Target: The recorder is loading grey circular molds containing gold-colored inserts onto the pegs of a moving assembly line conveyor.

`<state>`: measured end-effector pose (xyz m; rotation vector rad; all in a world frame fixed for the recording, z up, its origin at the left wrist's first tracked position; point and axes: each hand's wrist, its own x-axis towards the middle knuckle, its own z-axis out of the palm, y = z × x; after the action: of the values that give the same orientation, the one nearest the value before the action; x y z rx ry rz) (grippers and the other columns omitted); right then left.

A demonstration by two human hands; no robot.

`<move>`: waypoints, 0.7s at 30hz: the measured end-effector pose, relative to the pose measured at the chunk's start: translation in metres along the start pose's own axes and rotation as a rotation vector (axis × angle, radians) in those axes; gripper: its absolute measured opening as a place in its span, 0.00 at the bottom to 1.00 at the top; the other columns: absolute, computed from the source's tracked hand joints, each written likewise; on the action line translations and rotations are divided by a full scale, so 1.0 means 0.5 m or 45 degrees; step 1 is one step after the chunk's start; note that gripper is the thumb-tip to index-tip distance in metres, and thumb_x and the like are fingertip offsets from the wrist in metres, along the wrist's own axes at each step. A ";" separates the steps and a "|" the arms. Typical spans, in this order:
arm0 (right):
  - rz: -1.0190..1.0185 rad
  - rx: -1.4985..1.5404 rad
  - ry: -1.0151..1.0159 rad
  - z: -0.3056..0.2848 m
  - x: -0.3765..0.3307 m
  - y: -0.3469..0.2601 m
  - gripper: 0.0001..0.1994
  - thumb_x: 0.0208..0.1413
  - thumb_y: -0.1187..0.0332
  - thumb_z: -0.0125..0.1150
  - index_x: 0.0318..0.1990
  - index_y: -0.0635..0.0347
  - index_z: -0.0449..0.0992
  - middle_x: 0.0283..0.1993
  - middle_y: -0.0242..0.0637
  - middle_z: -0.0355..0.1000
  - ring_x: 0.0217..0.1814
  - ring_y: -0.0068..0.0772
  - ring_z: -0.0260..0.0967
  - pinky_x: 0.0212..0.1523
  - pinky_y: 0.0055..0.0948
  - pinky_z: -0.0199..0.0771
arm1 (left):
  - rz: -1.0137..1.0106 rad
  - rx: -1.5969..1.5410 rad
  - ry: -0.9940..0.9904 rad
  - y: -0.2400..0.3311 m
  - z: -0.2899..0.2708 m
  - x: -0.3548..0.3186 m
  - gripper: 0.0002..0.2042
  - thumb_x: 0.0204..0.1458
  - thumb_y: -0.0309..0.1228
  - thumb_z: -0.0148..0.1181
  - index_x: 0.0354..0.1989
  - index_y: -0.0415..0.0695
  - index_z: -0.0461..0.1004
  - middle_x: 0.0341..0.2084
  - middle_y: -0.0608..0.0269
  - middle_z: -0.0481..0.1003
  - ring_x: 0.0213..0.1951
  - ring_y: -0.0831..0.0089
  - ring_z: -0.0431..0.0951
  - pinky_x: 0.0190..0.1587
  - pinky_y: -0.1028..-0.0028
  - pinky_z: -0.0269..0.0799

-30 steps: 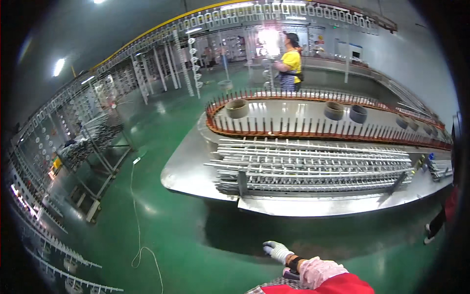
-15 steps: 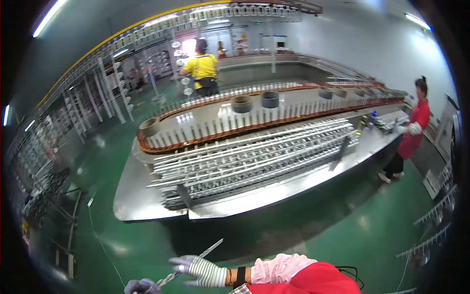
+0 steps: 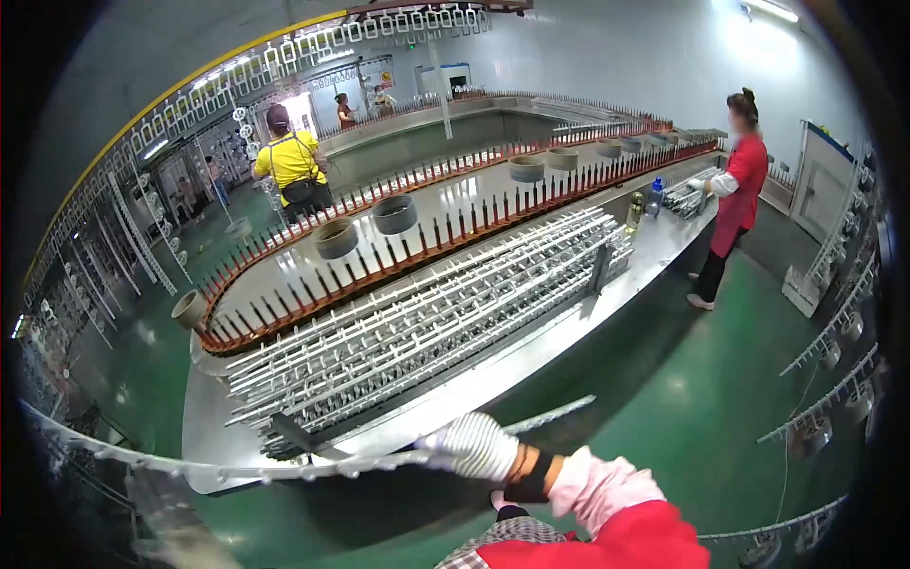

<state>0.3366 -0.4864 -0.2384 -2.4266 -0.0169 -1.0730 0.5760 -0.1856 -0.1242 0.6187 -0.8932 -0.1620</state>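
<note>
A long pale metal bar with small pegs (image 3: 313, 469) stretches across the lower view, from the left rim to past my right hand (image 3: 472, 448). That hand wears a striped glove and is closed around the bar in front of the table's near edge. Below the bar's left part is a pale smear (image 3: 171, 522); whether it is my left hand cannot be made out. Just beyond the bar, a large stack of similar pegged bars (image 3: 427, 327) lies on the metal table (image 3: 531, 365), between dark upright stops (image 3: 601, 269).
Behind the stack, a looped conveyor track with upright spindles (image 3: 455, 234) carries several grey round tubs (image 3: 394, 214). A person in red (image 3: 744, 171) handles bars at the table's right end, near a blue bottle (image 3: 655, 196). One in yellow (image 3: 292, 163) stands far left. Pegged racks (image 3: 820, 408) hang at right.
My right hand has risen and moved right, toward the table edge, with the bar. The bar now spans far more of the view. The whole scene has shifted left as my head turned.
</note>
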 end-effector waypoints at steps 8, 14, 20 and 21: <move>0.002 -0.446 -0.505 -0.215 0.030 0.337 0.09 0.44 0.63 0.57 0.23 0.56 0.67 0.18 0.41 0.65 0.21 0.46 0.66 0.21 0.40 0.65 | -0.424 0.005 0.587 -0.203 -0.182 0.090 0.27 0.51 0.52 0.44 0.53 0.45 0.62 0.51 0.61 0.65 0.52 0.67 0.66 0.46 0.67 0.68; 0.248 -0.661 -0.762 -0.307 0.046 0.580 0.07 0.41 0.62 0.60 0.28 0.51 0.75 0.23 0.39 0.71 0.27 0.44 0.69 0.32 0.38 0.68 | -0.567 0.076 0.682 -0.478 -0.184 -0.017 0.17 0.55 0.41 0.41 0.50 0.49 0.66 0.49 0.66 0.68 0.51 0.71 0.68 0.51 0.63 0.66; 0.464 -0.890 -0.977 -0.310 0.030 0.722 0.12 0.42 0.57 0.58 0.32 0.50 0.77 0.27 0.38 0.73 0.33 0.42 0.70 0.38 0.36 0.69 | -0.744 -0.148 0.990 -0.656 -0.141 -0.060 0.10 0.52 0.38 0.47 0.36 0.51 0.73 0.39 0.66 0.74 0.41 0.69 0.73 0.47 0.60 0.68; 0.571 -0.821 -1.005 -0.299 0.037 0.732 0.12 0.41 0.58 0.59 0.32 0.50 0.77 0.28 0.40 0.73 0.34 0.42 0.70 0.38 0.37 0.68 | -0.733 -0.138 1.004 -0.660 -0.141 -0.053 0.10 0.52 0.38 0.47 0.36 0.51 0.73 0.39 0.66 0.74 0.41 0.69 0.73 0.47 0.60 0.68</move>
<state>0.3193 -0.8777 -0.2949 -3.0366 0.6636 0.1523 0.6529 -0.4136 -0.3621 0.7459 0.0700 -0.4426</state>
